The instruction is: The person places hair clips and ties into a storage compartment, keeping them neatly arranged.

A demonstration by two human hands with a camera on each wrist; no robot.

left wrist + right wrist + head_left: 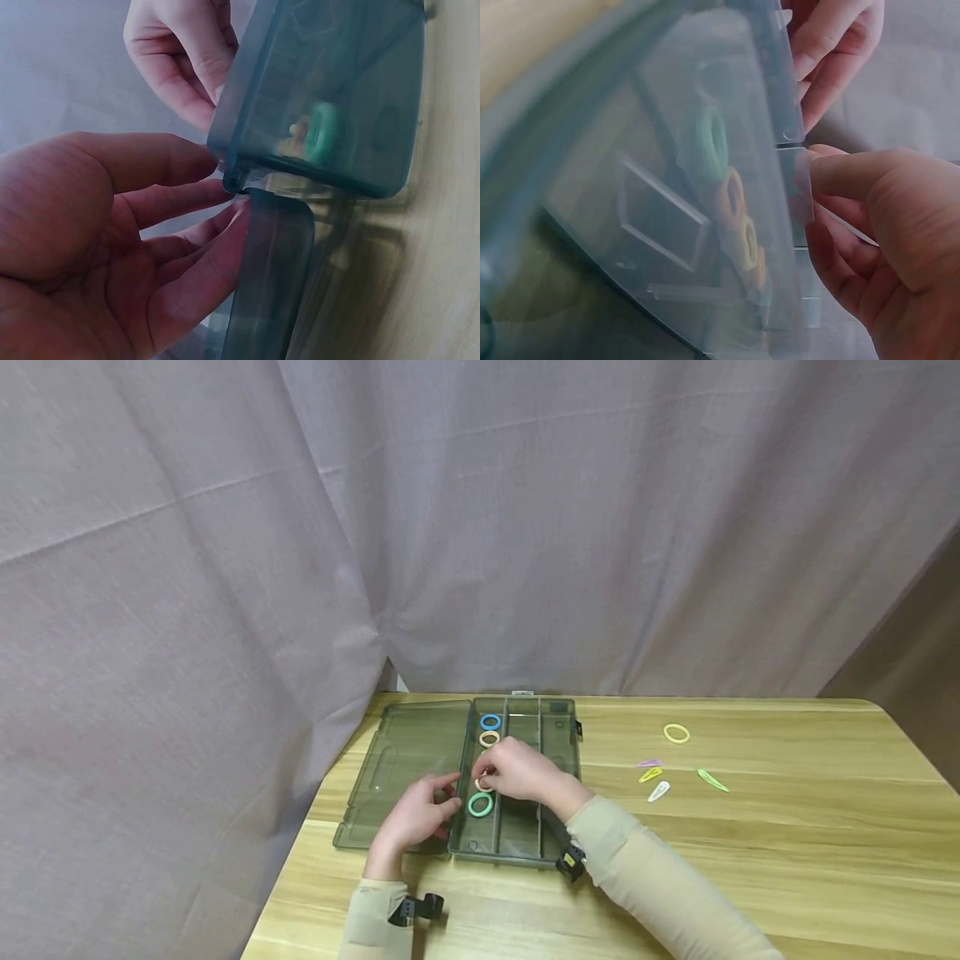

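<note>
An olive-green see-through box [517, 852] lies open on the table, its lid [420, 735] folded flat to the left. In its left compartment a row of rings holds a blue ring [491, 722], a peach ring [489, 739], a yellow ring [749, 244], another peach ring [731, 199] and a green ring [481, 805]. My right hand [521, 770] hovers above this row, fingers loosely bent and tips above the second peach ring. At the hinge edge my left hand [417, 814] spreads its fingers, their tips touching the box and lid edges [274, 255].
Right of the box lie a yellow ring [677, 733] and several hair clips: purple [649, 763], yellow [651, 774], white [658, 791] and green [712, 780]. A grey curtain [525, 527] hangs behind the wooden table [787, 860]. Dividers [540, 777] split the box lengthwise.
</note>
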